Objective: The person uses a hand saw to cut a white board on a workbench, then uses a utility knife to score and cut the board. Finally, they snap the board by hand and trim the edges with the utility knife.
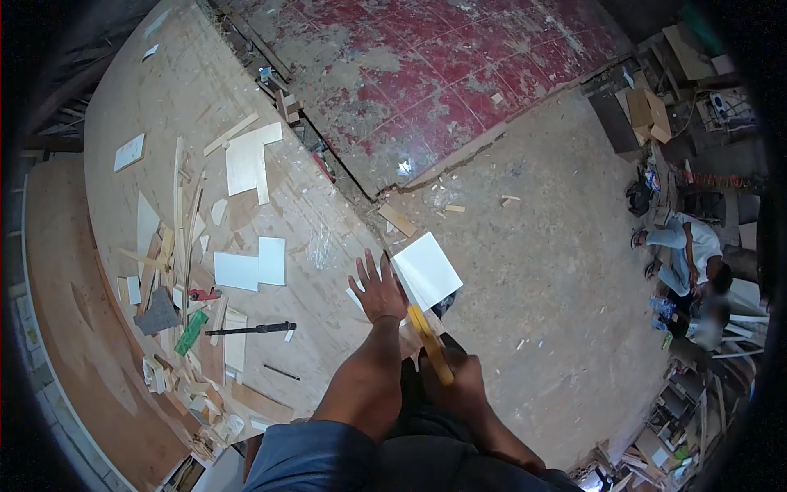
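Observation:
My left hand point(379, 292) lies flat with its fingers spread, pressing on a white sheet at the edge of the wooden table point(320, 205). A larger white panel point(429, 272) juts out past that edge, to the right of my left hand. In my right hand point(459, 379), the fingers are wrapped round a tool with a yellow handle point(429, 344). The tool points up toward the white panel, close to the table edge. Its far end is too small to make out.
On the table lie white pieces point(238, 271), a black bar-like tool point(250, 330), a green object point(191, 332), a grey pad point(157, 312) and wood offcuts. At the right, people point(697, 246) sit near a cardboard box point(648, 115) and clutter.

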`<control>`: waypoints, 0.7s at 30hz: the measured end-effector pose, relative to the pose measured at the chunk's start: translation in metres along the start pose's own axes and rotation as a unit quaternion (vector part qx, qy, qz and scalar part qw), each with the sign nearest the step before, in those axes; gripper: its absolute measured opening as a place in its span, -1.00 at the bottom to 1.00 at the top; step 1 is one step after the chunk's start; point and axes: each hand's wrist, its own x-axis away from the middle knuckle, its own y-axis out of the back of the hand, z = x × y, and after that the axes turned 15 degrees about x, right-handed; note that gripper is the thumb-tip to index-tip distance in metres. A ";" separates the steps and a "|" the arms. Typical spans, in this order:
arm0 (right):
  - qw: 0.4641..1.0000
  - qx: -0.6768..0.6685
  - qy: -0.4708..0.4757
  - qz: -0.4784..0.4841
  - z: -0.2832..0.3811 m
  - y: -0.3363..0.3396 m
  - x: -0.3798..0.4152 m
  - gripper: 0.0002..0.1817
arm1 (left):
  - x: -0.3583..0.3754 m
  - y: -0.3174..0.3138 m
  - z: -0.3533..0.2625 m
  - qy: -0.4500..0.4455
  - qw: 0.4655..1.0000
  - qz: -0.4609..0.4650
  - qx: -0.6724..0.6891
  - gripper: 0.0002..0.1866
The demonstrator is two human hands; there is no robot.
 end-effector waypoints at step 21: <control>0.992 -0.010 0.120 -0.032 -0.053 -0.070 -0.061 -0.79 | -0.004 0.026 -0.011 0.044 0.989 0.135 -0.049 -0.33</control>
